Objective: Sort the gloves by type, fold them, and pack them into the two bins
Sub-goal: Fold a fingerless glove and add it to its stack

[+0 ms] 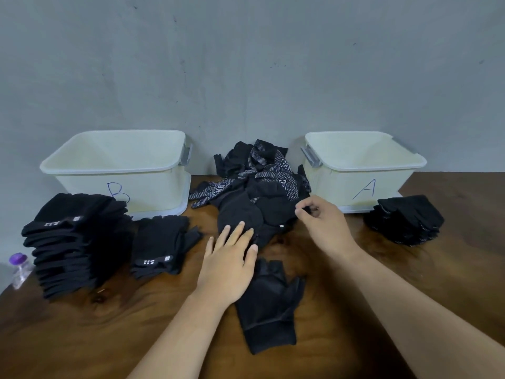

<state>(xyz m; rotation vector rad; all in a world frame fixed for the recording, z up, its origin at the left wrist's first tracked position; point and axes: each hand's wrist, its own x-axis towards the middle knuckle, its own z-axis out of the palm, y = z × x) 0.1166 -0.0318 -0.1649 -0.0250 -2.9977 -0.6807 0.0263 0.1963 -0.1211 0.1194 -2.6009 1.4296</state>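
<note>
Glove sorting: stock at this moment.

1. Table (382, 283) — dark wood, carries everything.
2. Bin B (82, 176), back left, and bin A (393, 181), back right. What I can see of both insides holds no gloves, so packing is not yet begun.
3. Unsorted pile (262, 181), back middle between the bins. Dotted and plain black gloves are tangled together, a good many left to sort.
4. Tall stack (73, 242) of folded logo gloves, left edge, in front of bin B.
5. Right stack (407, 220) of folded gloves, in front of bin A.
6. Short stack (161, 244), just beside the tall one.
7. Single glove (269, 305), fingerless, lying flat and unfolded toward the front edge.
8. My left hand (229, 266) — fingers straight, resting flat on the near side of the pile.
9. My right hand (325, 225), thumb and forefinger pinched on fabric at the pile's right side.
10. Small bottle (19, 269), purple cap, left edge.

Judgement: sorting and folding look well past halfway.
</note>
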